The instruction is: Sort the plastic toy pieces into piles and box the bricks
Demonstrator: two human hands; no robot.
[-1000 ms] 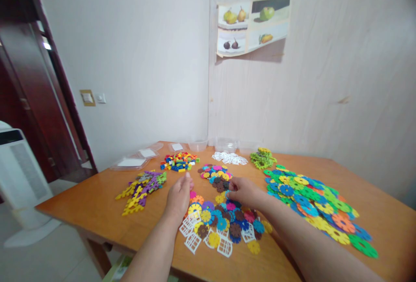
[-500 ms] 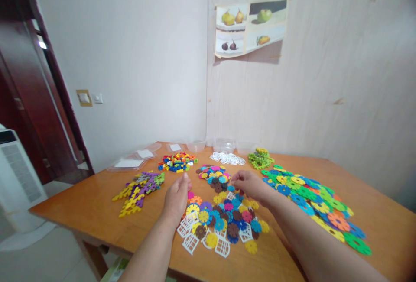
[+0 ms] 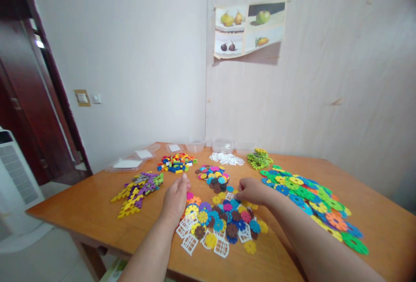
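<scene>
The right hand has lowered to the multicoloured notched plastic discs, lower centre, beside a white plastic lattice piece; grip narrow, contents undeterminable. Left hand beside them, grip undeterminable.

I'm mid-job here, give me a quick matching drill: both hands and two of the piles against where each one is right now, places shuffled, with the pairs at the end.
Things
1. Small bricks
2. Right hand
3. Large discs
4. Left hand

Places
A. At the left of the mixed pile, beside a pink disc
B. Spread out farthest to the right
C. Toward the back, near a clear tub
D. At the far right part of the mixed pile, by a white window piece

Pairs: 1-C, 2-D, 3-B, 4-A
</scene>
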